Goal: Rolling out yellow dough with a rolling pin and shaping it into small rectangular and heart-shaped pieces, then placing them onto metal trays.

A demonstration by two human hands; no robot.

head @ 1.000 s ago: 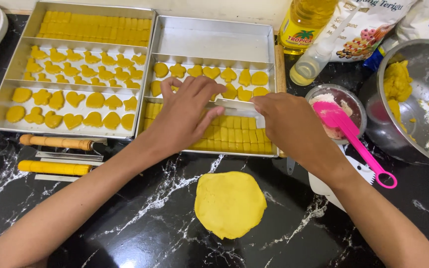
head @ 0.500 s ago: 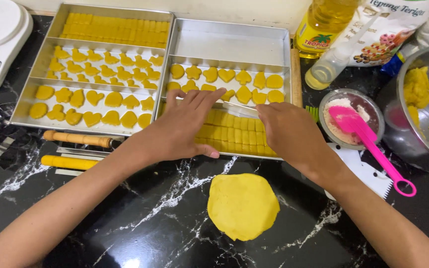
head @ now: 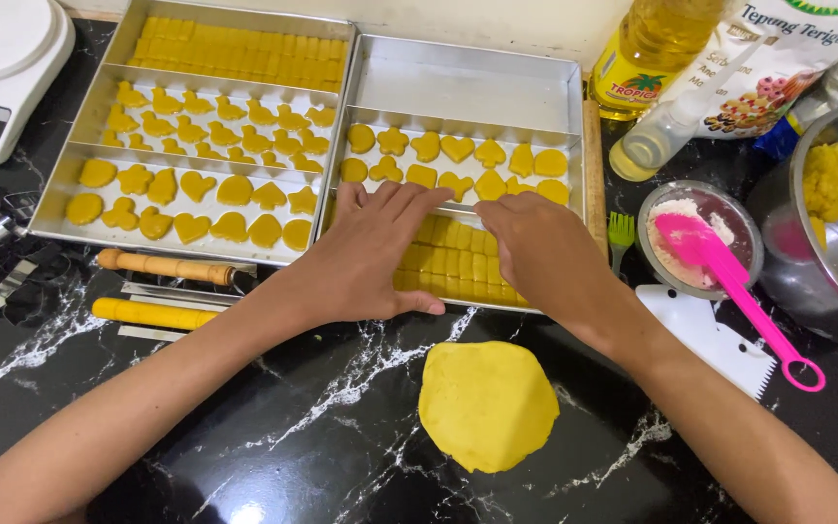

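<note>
Both hands lie flat and palm-down, fingers spread and gripping nothing, over the near part of the right baking tray (head: 467, 82), which sits toward the far edge of the black marble bench (head: 273, 427). The left hand (head: 370, 254) covers the tray's near left portion, its fingertips reaching toward the middle rows; the right hand (head: 535, 254) rests just beside it, the two close together but whether they touch cannot be told. Under and between them lie rows of small rectangular dough pieces (head: 453, 262), and beyond the fingertips are shaped dough cut-outs (head: 458, 147). A second tray (head: 99, 97), filled with more cut-outs, touches the first on its left side. Nearer the front edge of the bench, just in front of the hands, a flat round sheet of yellow dough (head: 489, 403) lies on the marble. A pink spatula (head: 729, 281) rests in a small bowl of flour (head: 666, 243) toward the right edge.
</note>
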